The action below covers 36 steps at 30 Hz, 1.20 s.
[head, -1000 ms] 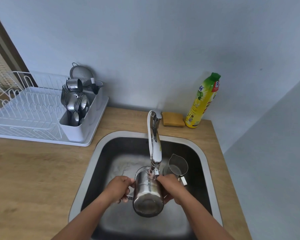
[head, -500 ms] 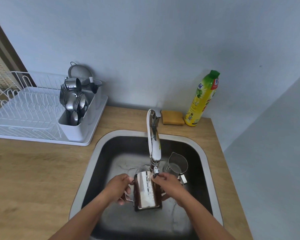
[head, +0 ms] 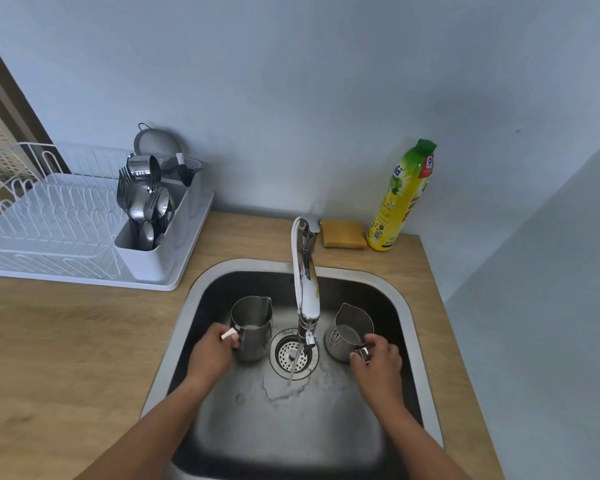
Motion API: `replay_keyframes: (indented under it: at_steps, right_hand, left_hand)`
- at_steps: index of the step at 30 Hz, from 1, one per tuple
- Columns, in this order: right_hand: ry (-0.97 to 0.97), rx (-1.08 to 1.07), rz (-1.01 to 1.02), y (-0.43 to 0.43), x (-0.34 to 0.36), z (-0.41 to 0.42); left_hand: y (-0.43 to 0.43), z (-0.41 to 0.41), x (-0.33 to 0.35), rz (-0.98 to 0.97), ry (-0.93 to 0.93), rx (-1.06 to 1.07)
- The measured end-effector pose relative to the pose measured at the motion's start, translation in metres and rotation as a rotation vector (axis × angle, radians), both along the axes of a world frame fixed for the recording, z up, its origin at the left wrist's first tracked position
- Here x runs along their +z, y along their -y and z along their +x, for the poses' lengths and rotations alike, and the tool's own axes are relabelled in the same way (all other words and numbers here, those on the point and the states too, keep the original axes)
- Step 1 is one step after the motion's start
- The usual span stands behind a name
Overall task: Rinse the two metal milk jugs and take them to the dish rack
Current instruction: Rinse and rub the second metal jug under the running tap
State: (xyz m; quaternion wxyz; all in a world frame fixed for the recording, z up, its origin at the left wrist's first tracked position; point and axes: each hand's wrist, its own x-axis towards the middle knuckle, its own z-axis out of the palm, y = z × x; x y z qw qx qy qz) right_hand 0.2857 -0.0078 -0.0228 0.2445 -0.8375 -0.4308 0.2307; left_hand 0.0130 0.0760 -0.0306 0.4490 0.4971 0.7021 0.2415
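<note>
Two metal milk jugs are in the steel sink (head: 409,306). The larger jug (head: 253,323) is upright left of the tap, and my left hand (head: 213,355) grips its handle. Right of the tap stands the smaller jug (head: 349,329), with my right hand (head: 378,367) closed on its handle. Between them the tap (head: 307,289) runs a thin stream onto the drain strainer (head: 293,355). The white dish rack (head: 59,233) sits on the counter at the far left.
A cutlery holder (head: 146,216) full of spoons and forks stands at the rack's right end, with a strainer behind it. A yellow sponge (head: 343,233) and a dish soap bottle (head: 402,199) stand behind the sink. The wooden counter (head: 66,341) runs left of the sink.
The larger jug was held under the tap with both hands. My left hand has carried it to the left, and my right hand has let go and taken the smaller jug's handle.
</note>
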Motion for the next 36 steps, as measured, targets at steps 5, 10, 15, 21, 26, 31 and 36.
replay_keyframes:
  at_steps: [5, 10, 15, 21, 26, 31, 36]
  right_hand:
    - [-0.131, -0.069, -0.144, 0.000, -0.021, 0.003]
    - [-0.268, -0.108, -0.149, -0.004, -0.035, 0.004]
    - [-0.410, -0.203, -0.057, -0.006, -0.051, 0.005]
    - [-0.532, -0.258, -0.006, -0.007, -0.055, 0.008]
    - [-0.572, -0.212, 0.084, -0.002, -0.011, -0.007]
    - [-0.626, -0.112, 0.078, 0.002, 0.005, -0.022]
    - [-0.708, -0.003, 0.033, 0.008, 0.020, -0.034]
  left_hand:
    - [-0.009, 0.002, -0.010, 0.002, 0.047, 0.135]
    - [-0.007, 0.004, -0.018, 0.007, 0.092, 0.181]
    - [0.001, 0.000, -0.024, 0.008, 0.122, 0.191]
    - [0.000, 0.001, -0.019, -0.010, 0.124, 0.194]
    - [0.013, 0.013, 0.011, 0.167, -0.029, 0.166]
    - [0.029, 0.029, 0.028, 0.295, 0.085, 0.019]
    - [0.033, 0.033, 0.026, 0.111, 0.245, -0.208]
